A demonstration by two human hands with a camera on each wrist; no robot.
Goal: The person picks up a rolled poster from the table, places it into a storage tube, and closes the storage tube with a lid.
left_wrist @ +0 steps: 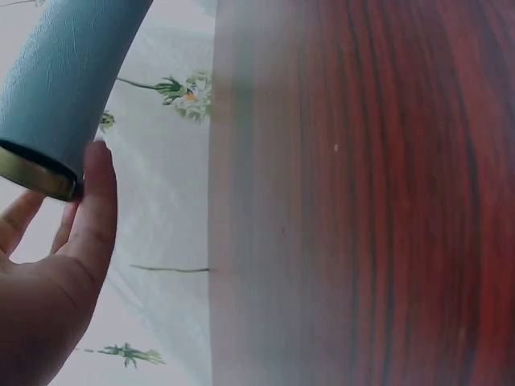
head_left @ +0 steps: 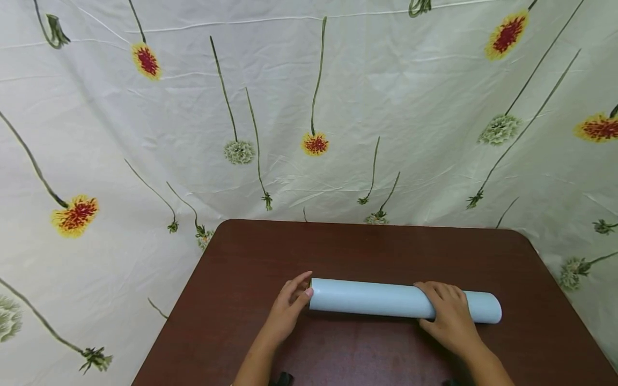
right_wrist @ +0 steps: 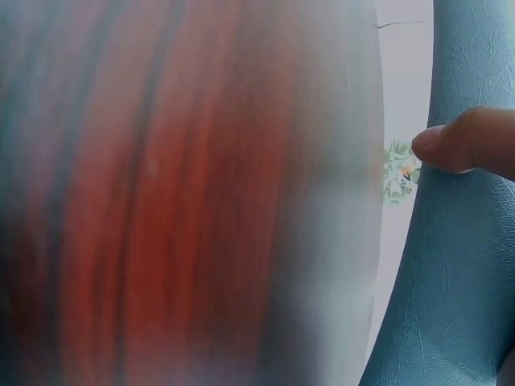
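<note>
A long light blue tube [head_left: 369, 297] with a creased, leather-like surface lies crosswise over the brown table. At its left end a gold-coloured inner rim [left_wrist: 36, 174] shows in the left wrist view. My left hand [head_left: 282, 312] holds that end, the thumb at the near edge and the fingers at the far side. Farther right, my right hand [head_left: 449, 316] grips the tube from above, short of its right end. In the right wrist view the thumb [right_wrist: 463, 146] lies across the blue surface; most of the other fingers are out of that view.
The dark brown wooden table [head_left: 357, 246] has rounded far corners. Behind it and to the sides hangs a white cloth [head_left: 275, 64] printed with flowers. A small black object [head_left: 285, 378] shows at the bottom edge beside the left forearm.
</note>
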